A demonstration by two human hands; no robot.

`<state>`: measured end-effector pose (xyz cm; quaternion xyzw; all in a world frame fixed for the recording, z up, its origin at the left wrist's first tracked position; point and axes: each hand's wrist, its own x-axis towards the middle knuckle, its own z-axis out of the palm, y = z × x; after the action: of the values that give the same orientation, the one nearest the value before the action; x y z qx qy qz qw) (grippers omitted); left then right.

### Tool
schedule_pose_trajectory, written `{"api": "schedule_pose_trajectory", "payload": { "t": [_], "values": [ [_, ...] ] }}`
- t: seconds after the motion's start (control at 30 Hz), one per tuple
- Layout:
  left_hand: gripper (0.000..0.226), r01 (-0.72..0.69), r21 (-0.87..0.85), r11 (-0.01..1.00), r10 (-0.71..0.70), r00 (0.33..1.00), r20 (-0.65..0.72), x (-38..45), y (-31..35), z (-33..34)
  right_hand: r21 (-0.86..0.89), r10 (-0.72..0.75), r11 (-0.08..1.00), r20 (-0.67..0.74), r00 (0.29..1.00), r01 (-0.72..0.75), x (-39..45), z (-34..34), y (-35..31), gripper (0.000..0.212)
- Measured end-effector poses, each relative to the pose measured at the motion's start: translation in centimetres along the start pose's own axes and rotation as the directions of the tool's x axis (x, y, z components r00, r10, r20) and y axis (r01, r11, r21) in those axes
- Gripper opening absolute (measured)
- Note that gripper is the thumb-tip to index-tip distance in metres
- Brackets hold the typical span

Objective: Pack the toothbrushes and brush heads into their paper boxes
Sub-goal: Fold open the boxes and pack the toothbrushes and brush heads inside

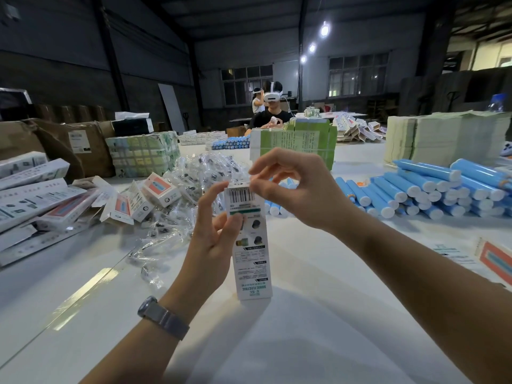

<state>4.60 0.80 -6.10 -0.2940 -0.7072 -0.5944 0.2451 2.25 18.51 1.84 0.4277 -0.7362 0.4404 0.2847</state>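
Fingers of the left hand (pixel 219 234) clamp the box (pixel 250 245) upright; right hand (pixel 288 187), pinching the flap at twelve o'clock, should tuck it squarely.

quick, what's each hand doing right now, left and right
Left hand: grips the upright paper box at its side.
Right hand: pinches the flap at the box's top end.

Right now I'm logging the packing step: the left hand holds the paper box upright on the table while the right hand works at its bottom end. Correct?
Not quite. In the head view the right hand works at the top end of the paper box, not the bottom. The left hand does hold it upright on the table.
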Motion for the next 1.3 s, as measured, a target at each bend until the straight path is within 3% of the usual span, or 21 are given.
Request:
{"api": "schedule_pose_trajectory", "payload": {
  "t": [0.4, 0.6, 0.77, 0.9, 1.3],
  "values": [
    [0.044, 0.000, 0.043, 0.999, 0.000, 1.000, -0.018, -0.1, 0.0, -0.1, 0.114, 0.102, 0.987, 0.081, 0.992, -0.111, 0.3, 0.4, -0.4, 0.026],
    [0.041, 0.024, 0.000, 1.000, -0.024, 0.998, -0.058, -0.1, 0.2, 0.0, 0.077, 0.126, 0.988, 0.068, 0.990, -0.131, 0.1, 1.0, -0.1, 0.021],
    [0.055, 0.045, -0.059, 0.997, -0.051, 0.993, -0.102, 0.4, -0.1, 0.0, 0.020, 0.158, 0.987, 0.081, 0.984, -0.160, 0.1, 1.4, 0.0, 0.014],
    [0.056, 0.034, -0.073, 0.997, -0.040, 0.996, -0.083, 0.4, -0.4, -0.1, 0.106, 0.223, 0.965, 0.139, 0.965, -0.238, 0.2, 1.3, -0.1, 0.013],
    [0.052, 0.057, -0.067, 0.996, -0.062, 0.996, -0.071, 0.1, -0.5, -0.1, -0.022, 0.155, 0.988, 0.036, 0.987, -0.154, 0.0, 1.4, -0.6, 0.022]
  ]
}}
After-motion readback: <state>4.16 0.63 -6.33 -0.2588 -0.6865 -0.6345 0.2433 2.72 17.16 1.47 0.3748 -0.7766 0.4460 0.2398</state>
